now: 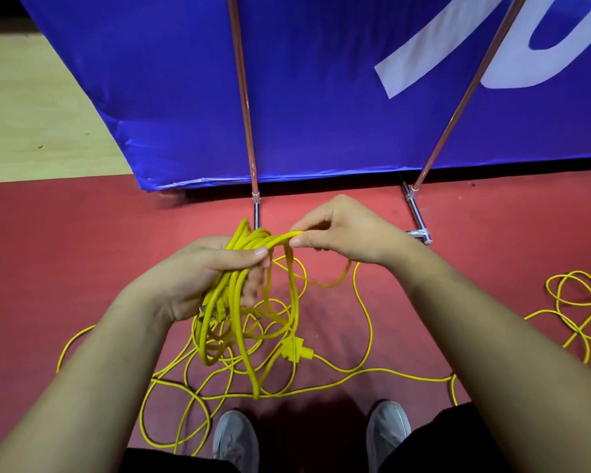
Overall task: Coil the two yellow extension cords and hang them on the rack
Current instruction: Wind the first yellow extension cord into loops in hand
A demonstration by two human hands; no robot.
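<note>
The left hand (205, 268) is closed around a bundle of loops of a thin yellow extension cord (234, 302), above the red floor (82, 250) and near its far edge. The right hand (342, 233), just beside it, pinches one strand of this cord between the thumb and the fingers. The loops hang down under the left hand, and the rest of the cord lies on the floor in wide loose curves, down to two grey shoes (236, 438). A yellow plug (296, 349) is among them; I cannot tell if it hangs or lies.

A second yellow cord (580, 302) lies in a loose pile at the right side of the floor, well apart, cut off by the picture edge.

At the far edge stands a blue fabric banner (321, 97), with two thin metal poles (249, 131) before it. The left part of the floor is free up to a pale wooden floor (31, 114). The cord hides most of the left fingers.
</note>
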